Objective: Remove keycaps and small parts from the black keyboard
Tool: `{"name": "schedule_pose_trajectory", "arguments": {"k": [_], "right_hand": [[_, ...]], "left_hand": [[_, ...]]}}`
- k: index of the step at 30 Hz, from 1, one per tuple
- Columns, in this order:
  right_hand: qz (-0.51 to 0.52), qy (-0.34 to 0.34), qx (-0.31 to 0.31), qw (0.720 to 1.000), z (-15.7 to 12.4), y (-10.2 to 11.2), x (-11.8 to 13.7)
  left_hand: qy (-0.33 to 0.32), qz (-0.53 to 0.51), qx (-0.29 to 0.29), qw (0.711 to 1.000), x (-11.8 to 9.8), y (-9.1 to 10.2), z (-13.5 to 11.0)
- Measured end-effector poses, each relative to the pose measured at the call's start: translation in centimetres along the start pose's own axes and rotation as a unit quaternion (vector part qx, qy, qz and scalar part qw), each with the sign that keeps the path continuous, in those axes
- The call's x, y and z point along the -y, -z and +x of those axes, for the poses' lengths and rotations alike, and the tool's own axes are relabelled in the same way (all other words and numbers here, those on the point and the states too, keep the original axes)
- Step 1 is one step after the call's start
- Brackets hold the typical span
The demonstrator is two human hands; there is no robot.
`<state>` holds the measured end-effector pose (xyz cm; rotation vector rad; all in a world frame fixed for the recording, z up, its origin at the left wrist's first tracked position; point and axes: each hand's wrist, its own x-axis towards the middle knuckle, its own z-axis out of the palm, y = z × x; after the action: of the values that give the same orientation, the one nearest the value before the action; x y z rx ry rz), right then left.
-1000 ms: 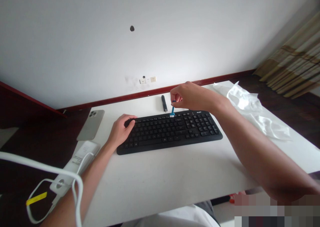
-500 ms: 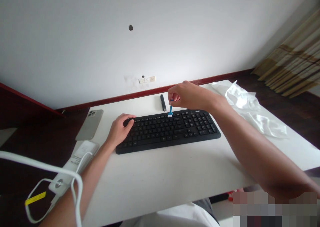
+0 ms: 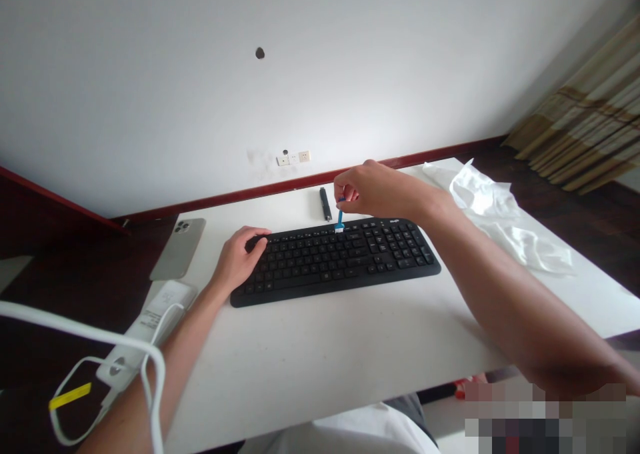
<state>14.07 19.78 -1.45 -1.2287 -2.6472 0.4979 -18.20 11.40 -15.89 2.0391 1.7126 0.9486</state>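
A black keyboard (image 3: 335,257) lies across the middle of the white table (image 3: 320,361). My left hand (image 3: 237,257) rests on the keyboard's left end, fingers curled over its top corner. My right hand (image 3: 373,189) hovers over the top row of keys, fingers pinched on a small blue brush (image 3: 340,221) with white bristles. The bristles touch the keyboard's upper edge near the middle.
A short black pen-like object (image 3: 325,203) lies just behind the keyboard. A phone (image 3: 177,247) lies face down at the table's left edge, above a white power strip (image 3: 150,327) with a white cable (image 3: 125,354). Crumpled clear plastic (image 3: 500,221) sits at the right.
My right hand and the brush have slid a little to the left along the keyboard's top row. My left hand has stayed on the left end.
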Motion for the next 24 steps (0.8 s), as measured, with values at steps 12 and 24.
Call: {"name": "schedule_pose_trajectory", "arguments": {"k": [12,24], "right_hand": [[-0.001,-0.004,0.003,1.0,0.08,-0.02,-0.19],[0.011,-0.004,0.006,1.0,0.08,-0.07,-0.36]], "left_hand": [[0.0,0.003,0.002,1.0,-0.14,0.05,0.11],[-0.002,0.002,0.002,1.0,-0.05,0.04,0.04]]}}
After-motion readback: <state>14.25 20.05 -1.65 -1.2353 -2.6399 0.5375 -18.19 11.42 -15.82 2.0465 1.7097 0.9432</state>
